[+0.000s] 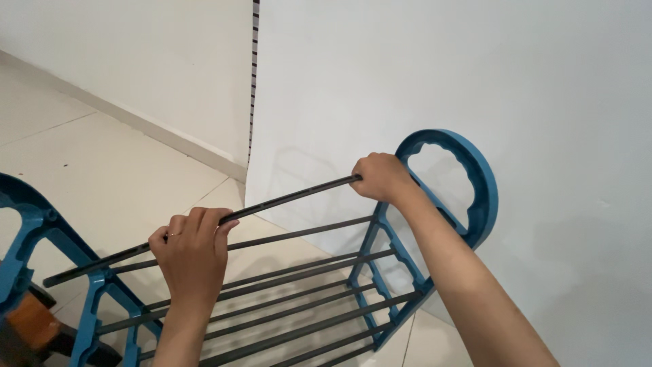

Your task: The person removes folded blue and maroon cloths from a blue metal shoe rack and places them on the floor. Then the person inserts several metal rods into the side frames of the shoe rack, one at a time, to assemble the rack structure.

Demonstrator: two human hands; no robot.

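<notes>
Both hands are closed round one dark rod point(204, 225) that runs level across the top of a blue rack point(390, 272). The left hand point(192, 255) grips it near the middle, fingers curled over the top, a ring on one finger. The right hand point(382, 177) is fisted on the rod's far end, right at the right frame point(475, 183), a blue piece with a rounded loop at its top. The rod's near end sticks out past the left frame point(41, 238), free in the air.

Below the rod, more dark rods point(299, 299) lie side by side between the two frames, with open gaps between them. The right frame stands just beside a white panel point(441, 75), so there is little room on that side. A white wall point(136, 61) closes the back, and pale tiled floor point(102, 163) lies open to the left and behind the rack. At the lower left corner a brown wooden thing point(30, 319) sits just beside the left frame.
</notes>
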